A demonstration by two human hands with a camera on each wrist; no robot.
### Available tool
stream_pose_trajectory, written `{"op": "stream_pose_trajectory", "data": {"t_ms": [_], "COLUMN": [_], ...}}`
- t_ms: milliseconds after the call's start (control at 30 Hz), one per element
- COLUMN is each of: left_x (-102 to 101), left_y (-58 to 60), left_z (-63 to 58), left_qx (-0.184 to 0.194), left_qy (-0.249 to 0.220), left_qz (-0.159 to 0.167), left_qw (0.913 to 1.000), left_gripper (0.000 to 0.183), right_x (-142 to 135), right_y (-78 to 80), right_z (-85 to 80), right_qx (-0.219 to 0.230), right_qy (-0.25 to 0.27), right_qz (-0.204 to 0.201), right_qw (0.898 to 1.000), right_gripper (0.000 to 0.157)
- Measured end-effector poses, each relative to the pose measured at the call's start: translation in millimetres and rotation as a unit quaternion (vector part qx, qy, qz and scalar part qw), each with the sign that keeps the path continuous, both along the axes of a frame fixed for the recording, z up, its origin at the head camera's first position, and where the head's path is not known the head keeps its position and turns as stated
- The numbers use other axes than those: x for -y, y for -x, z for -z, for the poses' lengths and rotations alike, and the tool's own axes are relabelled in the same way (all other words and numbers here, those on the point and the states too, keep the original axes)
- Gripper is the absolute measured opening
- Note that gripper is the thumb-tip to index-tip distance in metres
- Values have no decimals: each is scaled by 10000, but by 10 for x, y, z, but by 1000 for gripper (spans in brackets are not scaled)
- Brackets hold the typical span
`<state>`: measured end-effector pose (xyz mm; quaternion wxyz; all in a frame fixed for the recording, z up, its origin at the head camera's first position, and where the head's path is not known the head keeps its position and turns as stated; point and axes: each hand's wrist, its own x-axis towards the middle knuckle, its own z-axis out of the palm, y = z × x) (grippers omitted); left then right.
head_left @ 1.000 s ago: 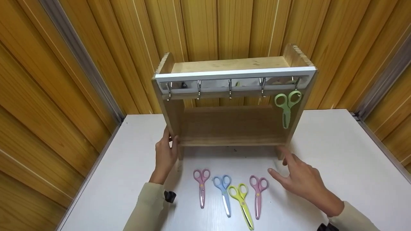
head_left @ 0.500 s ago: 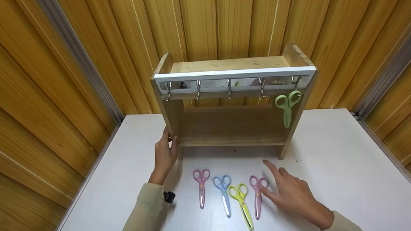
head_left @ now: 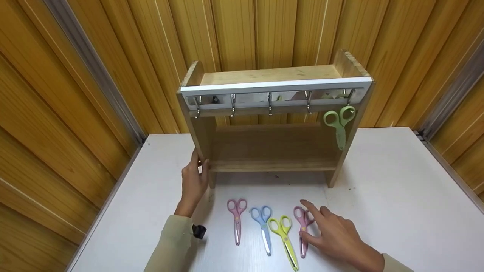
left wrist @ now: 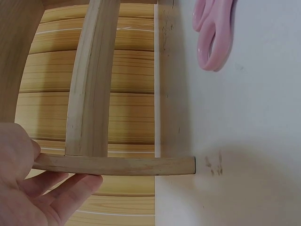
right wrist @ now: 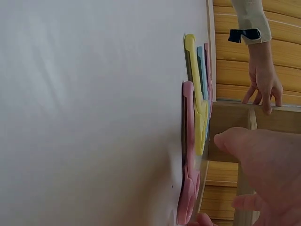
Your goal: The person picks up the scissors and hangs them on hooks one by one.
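Note:
My left hand [head_left: 193, 183] holds the left side panel of a small wooden rack [head_left: 272, 166]. In the left wrist view its thumb and fingers lie on opposite faces of that panel [left wrist: 117, 165]. Over the handles of the rightmost pink scissors [head_left: 303, 226] hovers my right hand [head_left: 334, 233], index finger and thumb spread apart; it grips nothing. Yellow scissors [head_left: 288, 245], blue scissors [head_left: 264, 230] and another pair of pink scissors [head_left: 237, 223] lie to the left, handles toward the rack. Green scissors [head_left: 340, 132] hang by one loop from the rack's far-right hook.
A white rail [head_left: 280, 87] with several metal hooks [head_left: 270, 104] runs across the rack's upper front. The rack stands on a white table [head_left: 397, 181]. Wood-patterned panels [head_left: 272, 34] enclose the back and sides.
My right hand has left the rack's right leg and moved down and left to the rightmost pink scissors. My left hand stays on the rack. The green scissors swing slightly.

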<state>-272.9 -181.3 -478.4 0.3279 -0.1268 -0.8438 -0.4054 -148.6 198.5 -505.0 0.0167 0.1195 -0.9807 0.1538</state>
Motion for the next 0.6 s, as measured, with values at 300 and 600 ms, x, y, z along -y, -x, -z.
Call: {"op": "stream_pose_trajectory", "data": {"t_ms": [300,600], "left_x": [2,-6], "left_y": [0,-14], "left_z": [0,-12], "left_qx": [-34,4], "left_qy": [34,94], "left_qz": [-14,-62], "left_qw": [10000,9999], "left_gripper": [49,48], "right_x": [41,24], "right_y": [-42,-42], "right_z": [83,91], "right_qx": [57,47], "right_qy": [-27,-164], "right_qz": [-222,-268], "right_qw": [9997,9995], "right_gripper": [79,76]}}
